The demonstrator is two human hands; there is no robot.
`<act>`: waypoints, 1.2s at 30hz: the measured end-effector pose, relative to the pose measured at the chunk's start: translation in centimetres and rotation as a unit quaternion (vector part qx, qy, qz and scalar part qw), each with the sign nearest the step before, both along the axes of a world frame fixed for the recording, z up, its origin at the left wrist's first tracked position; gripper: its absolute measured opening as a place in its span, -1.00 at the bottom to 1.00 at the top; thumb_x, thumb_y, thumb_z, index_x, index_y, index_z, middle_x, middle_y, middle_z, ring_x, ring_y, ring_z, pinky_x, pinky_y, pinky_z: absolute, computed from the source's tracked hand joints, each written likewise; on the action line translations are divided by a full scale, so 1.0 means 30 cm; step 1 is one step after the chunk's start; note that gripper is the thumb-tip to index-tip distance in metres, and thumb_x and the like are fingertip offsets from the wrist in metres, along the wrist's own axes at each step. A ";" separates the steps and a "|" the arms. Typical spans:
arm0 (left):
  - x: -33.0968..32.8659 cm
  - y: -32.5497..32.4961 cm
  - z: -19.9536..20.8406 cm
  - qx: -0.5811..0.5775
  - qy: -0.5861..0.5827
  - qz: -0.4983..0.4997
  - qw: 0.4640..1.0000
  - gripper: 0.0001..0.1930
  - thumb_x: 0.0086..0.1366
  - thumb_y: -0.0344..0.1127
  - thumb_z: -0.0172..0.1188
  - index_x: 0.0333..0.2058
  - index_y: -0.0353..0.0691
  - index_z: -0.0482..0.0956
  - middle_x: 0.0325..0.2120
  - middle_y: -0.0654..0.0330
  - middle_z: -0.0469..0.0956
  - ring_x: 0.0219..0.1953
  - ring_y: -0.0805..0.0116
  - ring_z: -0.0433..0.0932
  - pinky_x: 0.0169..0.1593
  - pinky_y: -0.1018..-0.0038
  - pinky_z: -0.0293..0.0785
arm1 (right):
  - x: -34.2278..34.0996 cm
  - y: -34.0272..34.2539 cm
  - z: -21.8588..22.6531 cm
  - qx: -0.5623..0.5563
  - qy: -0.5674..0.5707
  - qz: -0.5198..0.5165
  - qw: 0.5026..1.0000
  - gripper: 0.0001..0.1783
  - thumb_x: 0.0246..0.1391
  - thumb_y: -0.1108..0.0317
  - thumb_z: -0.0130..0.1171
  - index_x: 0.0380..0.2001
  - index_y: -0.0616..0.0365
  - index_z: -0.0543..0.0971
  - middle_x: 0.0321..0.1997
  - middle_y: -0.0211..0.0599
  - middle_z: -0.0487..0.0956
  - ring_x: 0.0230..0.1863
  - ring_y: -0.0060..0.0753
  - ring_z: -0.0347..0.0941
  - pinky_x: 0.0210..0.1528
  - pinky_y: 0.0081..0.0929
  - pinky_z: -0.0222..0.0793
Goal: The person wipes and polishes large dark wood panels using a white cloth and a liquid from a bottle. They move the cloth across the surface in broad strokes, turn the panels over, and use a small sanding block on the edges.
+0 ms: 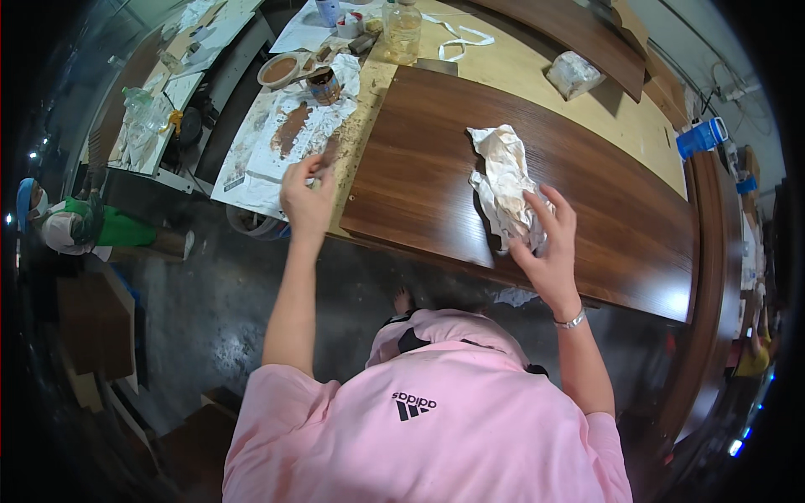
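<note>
My left hand point(308, 199) is closed on a thin tool with a brown-smeared end, which looks like a putty knife point(331, 151). It hovers by the left end of a dark brown wood-grain board point(419, 159). On the board lies a crumpled piece of whitish paper or cloth point(503, 172) with faint brown stains. My right hand point(552, 247) is at its near end, thumb and fingers apart and curved around the edge. Left of the board, brown paste point(291, 130) is spread on a white sheet, with an open brown-stained can point(323, 86) behind it.
A round tub of brown paste point(278, 71), a clear bottle of yellowish liquid point(402, 33) and a white strap point(459, 40) are at the back. A wrapped white bundle point(573, 75) sits behind the board. A blue jug point(703, 138) stands far right. Another person point(92, 226) is at far left.
</note>
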State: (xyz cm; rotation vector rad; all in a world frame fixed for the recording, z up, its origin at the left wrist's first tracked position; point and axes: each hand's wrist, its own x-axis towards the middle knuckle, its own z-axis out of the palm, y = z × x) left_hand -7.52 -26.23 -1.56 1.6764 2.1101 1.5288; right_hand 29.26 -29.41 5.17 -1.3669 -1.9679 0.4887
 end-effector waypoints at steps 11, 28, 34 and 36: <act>-0.168 0.116 -0.129 0.021 0.081 0.012 0.996 -0.77 0.20 -0.40 0.27 -0.17 -0.32 0.64 -0.30 0.08 0.63 -0.26 0.18 0.60 -0.13 0.33 0.50 | -0.108 0.084 -0.124 -0.021 -0.055 -0.052 0.997 -0.54 -0.13 0.56 0.26 -0.07 0.00 0.63 0.07 -0.18 0.52 0.08 -0.05 0.39 0.18 -0.17 0.29; 0.539 0.031 0.105 -0.113 -0.305 -0.386 0.863 -0.94 0.15 -0.58 0.27 -0.36 -0.39 0.65 -0.47 0.28 0.62 -0.42 0.58 0.53 -0.31 0.60 0.45 | 0.069 0.067 0.003 -0.284 0.671 -0.063 0.682 -0.81 0.23 0.47 0.08 -0.12 0.27 0.54 -0.20 -0.28 0.64 -0.22 -0.48 0.60 -0.12 -0.46 0.56; 0.624 0.098 0.201 0.012 -0.206 -0.343 0.916 -0.92 0.16 -0.62 0.25 -0.34 -0.39 0.62 -0.43 0.20 0.59 -0.34 0.48 0.54 -0.20 0.55 0.44 | 0.268 0.069 0.020 -0.206 0.606 -0.109 0.761 -0.78 0.18 0.49 0.18 -0.12 0.33 0.61 -0.25 -0.30 0.66 -0.26 -0.56 0.57 -0.18 -0.54 0.52; 0.688 0.112 0.206 0.030 -0.203 -0.359 0.911 -0.88 0.20 -0.59 0.26 -0.26 -0.40 0.60 -0.37 0.18 0.61 -0.29 0.48 0.56 -0.16 0.55 0.45 | 0.321 0.081 0.033 -0.188 0.599 -0.108 0.771 -0.78 0.18 0.48 0.19 -0.12 0.34 0.61 -0.26 -0.31 0.66 -0.28 -0.57 0.57 -0.19 -0.54 0.52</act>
